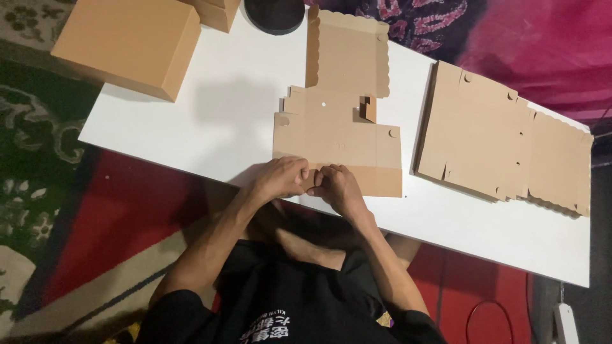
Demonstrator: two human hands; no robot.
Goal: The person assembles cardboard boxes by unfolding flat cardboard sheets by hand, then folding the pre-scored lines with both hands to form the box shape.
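A flat, die-cut brown cardboard box blank lies unfolded on the white table. Both hands rest on its near edge. My left hand presses its curled fingers down on the near flap. My right hand sits close beside it, pinching the same flap at the table's front edge. The far flap with a scalloped rim stands tilted upward.
A stack of flat cardboard blanks lies at the right. A folded brown box sits at the far left corner, with another box behind it. A black round object is at the back. A patterned rug and red floor surround the table.
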